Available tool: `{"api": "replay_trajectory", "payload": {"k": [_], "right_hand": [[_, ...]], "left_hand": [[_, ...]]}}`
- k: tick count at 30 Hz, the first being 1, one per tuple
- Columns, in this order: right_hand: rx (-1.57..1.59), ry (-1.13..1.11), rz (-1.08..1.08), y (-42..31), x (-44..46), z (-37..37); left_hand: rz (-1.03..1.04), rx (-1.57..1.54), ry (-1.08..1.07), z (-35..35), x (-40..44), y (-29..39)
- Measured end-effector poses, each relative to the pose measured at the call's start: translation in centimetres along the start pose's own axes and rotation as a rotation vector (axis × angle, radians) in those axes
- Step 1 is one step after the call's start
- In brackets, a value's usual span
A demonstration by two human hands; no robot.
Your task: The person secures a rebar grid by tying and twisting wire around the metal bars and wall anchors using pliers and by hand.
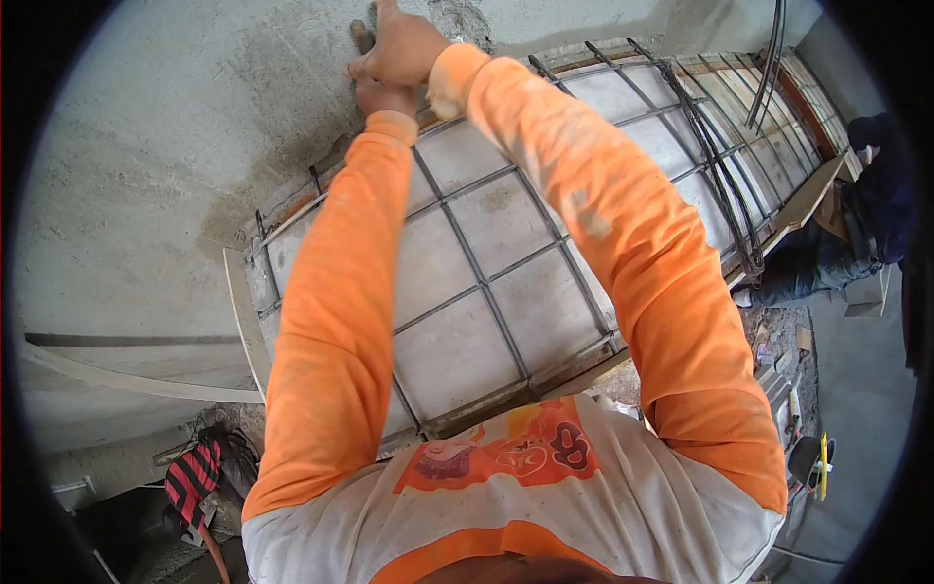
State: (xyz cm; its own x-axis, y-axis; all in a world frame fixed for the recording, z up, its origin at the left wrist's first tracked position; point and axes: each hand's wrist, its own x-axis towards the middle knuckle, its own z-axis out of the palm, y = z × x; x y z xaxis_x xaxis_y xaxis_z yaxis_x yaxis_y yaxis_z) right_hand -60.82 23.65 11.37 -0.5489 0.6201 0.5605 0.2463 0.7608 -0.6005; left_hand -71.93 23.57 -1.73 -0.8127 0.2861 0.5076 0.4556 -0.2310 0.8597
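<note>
Both orange-sleeved arms stretch forward, and my hands meet near the top edge against the grey plastered wall (195, 127). My left hand (385, 98) is closed just below my right hand (407, 47), the two touching or overlapping. The fingers of my right hand are bent and partly cut off by the frame's top. A short dark grey-brown piece (363, 37) shows beside them; I cannot tell its kind or which hand grips it. Beneath my arms lies a grid of steel rebar (474, 258) over pale panels (452, 331).
A bundle of thin bent rods (715, 161) lies across the grid on the right. A wooden board (803, 206) edges it. One person (866, 229) is at the right, another in a striped shirt (193, 479) lower left. A light strip (146, 378) runs along the left.
</note>
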Motion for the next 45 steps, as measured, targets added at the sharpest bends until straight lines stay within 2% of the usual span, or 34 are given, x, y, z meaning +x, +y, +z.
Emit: {"api": "replay_trajectory", "payload": {"k": [2, 4, 5, 7, 8, 9, 11, 12, 14, 18, 19, 21, 23, 24, 26, 27, 29, 30, 31, 33, 34, 35, 36, 38, 39, 40, 41, 42, 43, 45], "right_hand": [[0.106, -0.289, -0.115, 1.9, 1.9, -2.4], [0.149, -0.281, -0.122, 1.8, 1.9, -2.4], [0.180, -0.272, -0.139, 1.8, 1.8, -2.3], [0.247, -0.207, -0.144, 2.4, 0.8, -0.9], [0.308, -0.134, -0.163, 2.4, 0.5, -0.9], [0.305, -0.135, -0.162, 2.5, 0.5, -1.1], [0.251, -0.168, -0.041, 2.5, 0.0, -1.6], [0.251, -0.169, -0.039, 1.8, -0.6, -2.0], [0.073, -0.078, 0.121, 0.2, -1.6, -2.5], [-0.006, 0.001, 0.025, -0.3, -1.0, 1.2], [-0.073, 0.001, -0.068, -1.1, -1.6, 1.6], [-0.152, -0.007, -0.180, -1.3, -1.5, 2.5], [0.032, 0.260, -0.503, 0.0, -0.2, 3.5], [0.032, 0.254, -0.514, 0.4, 0.7, 2.9], [0.318, -0.416, -0.535, 1.5, 2.9, 0.4], [0.315, -0.423, -0.542, 1.0, 3.1, -1.5], [0.110, -0.714, -0.388, -0.4, 3.0, -4.5], [0.248, -0.786, -0.288, 0.3, 3.6, -3.6], [0.240, -0.793, -0.288, 0.6, 3.7, -3.2], [0.414, -0.806, -0.252, 0.8, 3.9, -2.8], [0.408, -0.812, -0.260, 0.8, 3.5, -2.4], [0.377, -0.754, -0.289, 0.5, 2.9, -2.2], [0.347, -0.696, -0.319, 0.2, 2.6, -2.1], [0.241, -0.679, -0.263, -0.8, 1.4, -3.7], [0.141, -0.645, -0.201, -1.5, 1.2, -4.5], [-0.008, -0.409, -0.358, 0.6, 1.7, -1.5], [-0.005, -0.408, -0.371, 1.1, 1.1, -0.1], [-0.093, -0.201, -0.231, 1.2, 0.7, 0.7], [-0.173, 0.015, -0.089, 1.3, 0.7, 1.2], [-0.141, 0.089, -0.043, 0.4, 0.0, 1.4]], "left_hand": [[-0.016, -0.003, -0.035, -1.7, 0.5, 0.8], [-0.416, -0.042, -0.456, -3.9, 0.5, 3.9], [-0.421, -0.036, -0.459, -4.3, 1.1, 3.4], [-0.394, -0.193, -0.792, -4.5, 2.2, 1.7], [-0.397, -0.198, -0.794, -3.9, 2.2, 1.5], [-0.308, -0.218, -0.847, -3.5, 2.3, 1.3], [-0.212, -0.238, -0.909, -3.3, 2.3, 1.0], [-0.220, -0.247, -0.895, -3.3, 2.5, 1.2], [-0.225, -0.257, -0.801, -3.4, 2.4, 1.6], [-0.109, -0.375, -0.292, -2.4, -1.9, 1.3], [-0.112, -0.410, -0.219, -2.0, -2.6, 1.0], [-0.160, -0.495, -0.231, -2.1, -1.4, -0.2], [-0.221, -0.598, -0.403, -4.0, 0.6, -0.9], [-0.216, -0.603, -0.393, -4.8, 0.7, -0.2], [-0.164, -0.203, -0.564, -6.6, 1.0, 1.3], [-0.163, -0.208, -0.556, -7.0, 1.2, 1.7], [-0.279, -0.202, -0.669, -7.5, 1.5, 1.9], [-0.282, -0.209, -0.664, -7.6, 1.6, 1.7], [-0.290, -0.221, -0.714, -7.6, 1.9, 1.6], [-0.288, -0.239, -0.757, -7.5, 1.9, 2.3], [-0.208, -0.119, -0.830, -7.4, 1.6, 2.6], [-0.126, 0.004, -0.897, -7.2, 1.5, 2.8], [-0.119, 0.001, -0.885, -7.0, 1.7, 2.5], [-0.260, -0.263, -0.968, -6.5, 1.3, 1.3], [-0.247, -0.265, -0.956, -6.1, 1.0, 1.7], [-0.234, -0.314, -0.899, -5.5, 0.5, 2.1], [-0.224, -0.359, -0.843, -5.1, 0.0, 2.4], [-0.233, -0.184, -0.683, -4.8, -0.5, 2.5], [-0.214, -0.176, -0.682, -3.6, -1.1, 2.7], [-0.136, -0.239, -0.106, -1.9, -4.3, 4.8]]}}
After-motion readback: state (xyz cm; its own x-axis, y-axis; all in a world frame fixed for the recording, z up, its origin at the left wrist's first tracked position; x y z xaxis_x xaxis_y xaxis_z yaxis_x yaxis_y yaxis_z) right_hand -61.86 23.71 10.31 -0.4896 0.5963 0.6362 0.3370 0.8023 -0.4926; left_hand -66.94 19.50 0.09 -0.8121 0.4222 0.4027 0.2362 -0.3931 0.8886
